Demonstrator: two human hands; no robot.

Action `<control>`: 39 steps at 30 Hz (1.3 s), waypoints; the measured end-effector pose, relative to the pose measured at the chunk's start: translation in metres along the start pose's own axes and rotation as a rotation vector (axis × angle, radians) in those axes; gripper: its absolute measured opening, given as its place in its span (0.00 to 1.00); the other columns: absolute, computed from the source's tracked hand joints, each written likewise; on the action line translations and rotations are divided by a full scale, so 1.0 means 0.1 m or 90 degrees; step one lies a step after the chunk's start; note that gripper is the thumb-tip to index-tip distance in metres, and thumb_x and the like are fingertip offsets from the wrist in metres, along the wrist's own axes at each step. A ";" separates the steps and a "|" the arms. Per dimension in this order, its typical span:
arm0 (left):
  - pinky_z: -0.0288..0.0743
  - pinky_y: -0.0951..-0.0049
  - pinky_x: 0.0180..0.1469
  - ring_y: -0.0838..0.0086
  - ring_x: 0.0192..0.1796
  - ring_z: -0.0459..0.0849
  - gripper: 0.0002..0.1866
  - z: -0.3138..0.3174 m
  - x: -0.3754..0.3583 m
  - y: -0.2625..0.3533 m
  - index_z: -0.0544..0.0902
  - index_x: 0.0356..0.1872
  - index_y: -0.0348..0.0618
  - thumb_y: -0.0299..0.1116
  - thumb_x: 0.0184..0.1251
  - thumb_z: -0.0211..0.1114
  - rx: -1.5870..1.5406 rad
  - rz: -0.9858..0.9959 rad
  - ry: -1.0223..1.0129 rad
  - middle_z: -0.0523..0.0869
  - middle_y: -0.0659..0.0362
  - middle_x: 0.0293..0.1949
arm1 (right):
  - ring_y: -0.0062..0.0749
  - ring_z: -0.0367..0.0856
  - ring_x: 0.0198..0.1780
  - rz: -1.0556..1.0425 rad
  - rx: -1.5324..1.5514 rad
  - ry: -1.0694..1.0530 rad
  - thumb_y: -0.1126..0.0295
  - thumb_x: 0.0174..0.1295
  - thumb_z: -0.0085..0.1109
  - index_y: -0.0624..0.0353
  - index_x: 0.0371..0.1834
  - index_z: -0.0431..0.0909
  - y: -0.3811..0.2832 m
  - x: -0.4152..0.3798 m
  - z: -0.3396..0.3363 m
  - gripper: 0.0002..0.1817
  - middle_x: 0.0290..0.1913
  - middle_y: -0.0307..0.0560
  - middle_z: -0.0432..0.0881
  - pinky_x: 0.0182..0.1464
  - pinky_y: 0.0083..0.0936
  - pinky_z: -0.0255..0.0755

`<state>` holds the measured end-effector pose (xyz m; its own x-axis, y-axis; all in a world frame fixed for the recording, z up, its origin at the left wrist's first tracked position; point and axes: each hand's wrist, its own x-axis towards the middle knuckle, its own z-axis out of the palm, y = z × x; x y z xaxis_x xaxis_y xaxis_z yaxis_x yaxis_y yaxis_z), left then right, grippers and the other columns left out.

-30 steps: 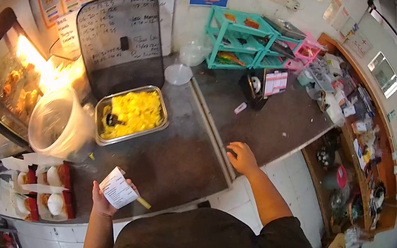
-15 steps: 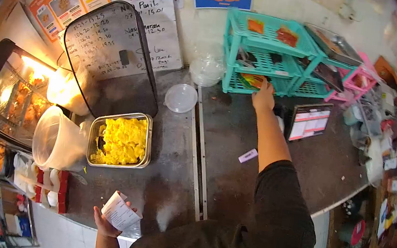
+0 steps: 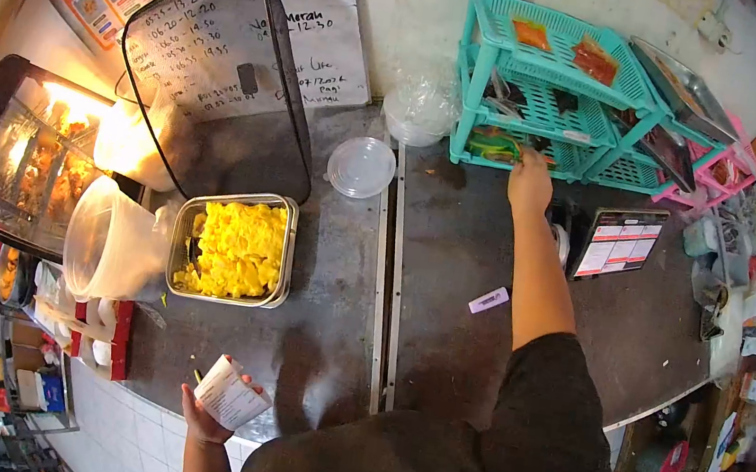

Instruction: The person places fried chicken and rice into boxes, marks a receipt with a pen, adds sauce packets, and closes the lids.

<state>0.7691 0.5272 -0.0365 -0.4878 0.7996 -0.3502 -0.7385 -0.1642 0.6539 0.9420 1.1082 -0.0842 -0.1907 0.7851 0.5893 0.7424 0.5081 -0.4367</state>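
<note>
Lying low in the rack [image 3: 561,81], packets [image 3: 493,144] seem light, limp, slippery, best taken by an edge; whether my right grip [image 3: 530,182] pinches any, I cannot tell; my left grip [image 3: 206,418] pinches paper [image 3: 230,396].

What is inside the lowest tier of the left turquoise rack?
Colourful packaging, mainly green, can be seen to the left of the right hand. What lies behind that hand is covered.

A white slip of paper with dark printed lines [image 3: 232,395] is tilting in the person's left hand [image 3: 205,423], its text facing up. Over at the wall, glossy, mostly green packaging with orange patches [image 3: 493,145] is lying on the turquoise plastic rack's [image 3: 552,74] bottom tier, just beside the right hand's [image 3: 530,182] fingertips.
</note>
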 end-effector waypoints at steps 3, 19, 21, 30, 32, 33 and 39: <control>0.63 0.44 0.60 0.47 0.55 0.74 0.46 -0.01 -0.02 0.00 0.61 0.66 0.50 0.73 0.53 0.49 -0.003 0.004 -0.004 0.76 0.47 0.50 | 0.48 0.72 0.58 -0.016 0.079 0.125 0.76 0.54 0.52 0.61 0.54 0.73 -0.01 0.02 -0.22 0.21 0.55 0.54 0.75 0.59 0.35 0.67; 0.69 0.42 0.55 0.43 0.51 0.77 0.45 -0.17 -0.18 -0.03 0.61 0.67 0.50 0.74 0.55 0.43 -0.016 0.047 0.001 0.78 0.45 0.50 | 0.45 0.75 0.54 -0.298 0.031 -0.578 0.63 0.52 0.62 0.54 0.56 0.73 -0.71 -0.81 -1.29 0.25 0.57 0.53 0.73 0.54 0.34 0.71; 0.69 0.42 0.55 0.44 0.51 0.77 0.46 -0.16 -0.16 -0.01 0.61 0.66 0.50 0.74 0.55 0.43 0.001 0.038 0.001 0.78 0.45 0.50 | 0.49 0.77 0.51 -0.292 0.159 -0.493 0.58 0.54 0.61 0.56 0.56 0.73 -0.60 -0.63 -1.14 0.26 0.55 0.57 0.72 0.54 0.39 0.70; 0.65 0.45 0.60 0.47 0.54 0.76 0.48 0.01 -0.05 0.02 0.60 0.67 0.48 0.74 0.53 0.48 -0.006 0.050 0.002 0.77 0.46 0.49 | 0.53 0.73 0.53 0.165 -0.271 -0.146 0.58 0.58 0.56 0.62 0.56 0.71 0.06 -0.57 0.71 0.25 0.53 0.59 0.73 0.54 0.40 0.69; 0.65 0.45 0.60 0.47 0.54 0.75 0.47 -0.05 -0.07 0.05 0.60 0.67 0.49 0.74 0.52 0.49 0.013 0.040 -0.009 0.77 0.46 0.49 | 0.53 0.73 0.52 0.227 -0.231 -0.250 0.60 0.58 0.57 0.62 0.54 0.71 0.00 -0.60 0.68 0.24 0.54 0.58 0.72 0.55 0.40 0.69; 0.67 0.46 0.58 0.48 0.53 0.76 0.47 -0.05 -0.07 0.04 0.60 0.66 0.48 0.74 0.53 0.48 0.007 0.049 0.002 0.77 0.46 0.49 | 0.53 0.73 0.52 0.226 -0.232 -0.288 0.60 0.58 0.57 0.62 0.54 0.71 0.04 -0.59 0.69 0.24 0.53 0.58 0.72 0.54 0.40 0.69; 0.69 0.47 0.56 0.49 0.52 0.76 0.47 -0.09 -0.02 -0.03 0.61 0.66 0.49 0.74 0.53 0.48 -0.020 0.053 0.023 0.78 0.48 0.49 | 0.51 0.76 0.49 0.090 -0.277 -0.316 0.69 0.62 0.48 0.64 0.44 0.75 0.12 -0.55 0.73 0.12 0.46 0.58 0.77 0.48 0.42 0.73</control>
<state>0.7681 0.5210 -0.0436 -0.5639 0.7615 -0.3196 -0.7088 -0.2476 0.6606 0.9147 1.0971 -0.1713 -0.2678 0.9560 0.1196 0.9531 0.2810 -0.1126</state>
